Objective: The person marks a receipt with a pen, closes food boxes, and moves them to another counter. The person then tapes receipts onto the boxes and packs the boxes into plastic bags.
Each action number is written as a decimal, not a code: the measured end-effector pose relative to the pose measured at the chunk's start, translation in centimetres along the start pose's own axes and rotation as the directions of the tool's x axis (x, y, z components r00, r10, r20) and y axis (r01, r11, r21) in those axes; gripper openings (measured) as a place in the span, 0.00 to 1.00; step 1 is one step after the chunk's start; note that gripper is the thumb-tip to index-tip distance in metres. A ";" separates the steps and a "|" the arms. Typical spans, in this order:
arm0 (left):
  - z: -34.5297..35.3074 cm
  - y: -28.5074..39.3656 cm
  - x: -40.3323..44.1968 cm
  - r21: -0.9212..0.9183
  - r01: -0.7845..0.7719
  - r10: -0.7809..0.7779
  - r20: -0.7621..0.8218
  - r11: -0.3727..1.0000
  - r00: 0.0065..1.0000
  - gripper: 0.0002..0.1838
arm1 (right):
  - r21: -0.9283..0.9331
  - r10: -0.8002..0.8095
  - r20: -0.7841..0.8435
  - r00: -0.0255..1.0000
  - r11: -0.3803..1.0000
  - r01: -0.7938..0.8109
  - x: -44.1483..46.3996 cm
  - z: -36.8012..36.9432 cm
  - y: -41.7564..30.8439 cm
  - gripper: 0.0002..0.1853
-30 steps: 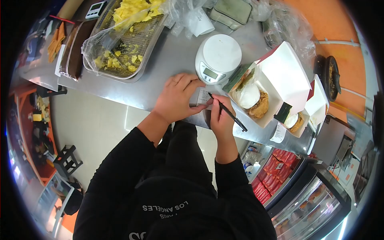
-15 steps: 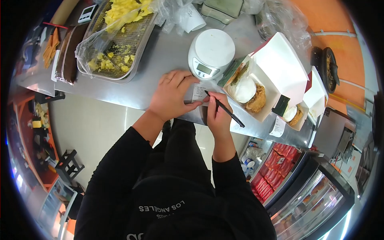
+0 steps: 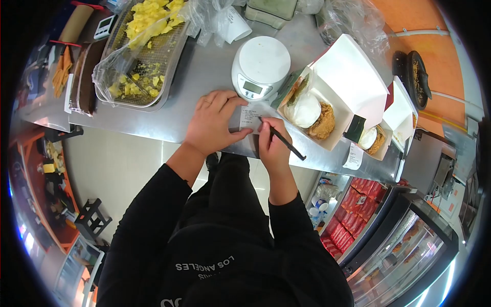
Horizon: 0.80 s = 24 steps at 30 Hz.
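Observation:
A small printed paper slip lies on the metal counter near its front edge. My left hand rests at the slip's left side, fingers apart, thumb and index at its edges. In my right hand is a black pen, its tip over the slip's right side. Just behind the slip stands a white kitchen scale. To the right, an open box holds a white rounded item and a fried piece.
At left is a wire-rack tray with yellow food under plastic. A second open box and another slip are at right. Plastic bags and a lidded container stand behind.
The counter and everything on it have shifted a little left and up in view. The pen stays in my right hand over the slip, and my left hand stays beside it.

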<state>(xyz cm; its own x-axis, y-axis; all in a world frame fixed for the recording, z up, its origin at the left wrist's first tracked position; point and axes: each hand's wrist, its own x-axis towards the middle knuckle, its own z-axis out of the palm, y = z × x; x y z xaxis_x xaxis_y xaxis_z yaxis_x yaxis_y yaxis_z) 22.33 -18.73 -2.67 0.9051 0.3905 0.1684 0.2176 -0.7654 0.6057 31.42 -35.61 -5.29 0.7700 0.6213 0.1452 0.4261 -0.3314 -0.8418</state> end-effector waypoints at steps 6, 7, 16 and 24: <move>0.1 -0.1 -0.1 -0.014 0.005 -0.005 -0.008 1.000 1.000 0.32 | 0.017 -0.040 0.010 0.999 0.999 0.039 0.2 0.0 -0.3 0.05; 0.1 -0.1 -0.1 -0.012 0.006 -0.006 -0.005 1.000 1.000 0.32 | 0.055 -0.063 0.069 0.996 0.997 0.060 0.3 -0.1 -0.3 0.05; 0.2 -0.4 -0.2 -0.023 0.024 -0.024 0.019 0.999 1.000 0.32 | 0.055 -0.029 0.069 0.997 0.998 0.026 0.6 -0.4 -0.4 0.05; 0.1 -0.4 -0.2 -0.020 0.022 -0.021 0.034 1.000 0.999 0.32 | 0.073 -0.097 0.076 0.992 0.993 0.092 0.9 -0.4 -0.8 0.04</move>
<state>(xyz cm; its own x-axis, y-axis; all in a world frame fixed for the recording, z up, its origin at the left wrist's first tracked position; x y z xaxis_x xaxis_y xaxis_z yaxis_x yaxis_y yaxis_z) 22.11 -18.56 -2.97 0.9122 0.3888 0.1290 0.2297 -0.7463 0.6247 31.98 -35.06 -4.26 0.6865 0.7028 0.1865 0.4590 -0.2199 -0.8608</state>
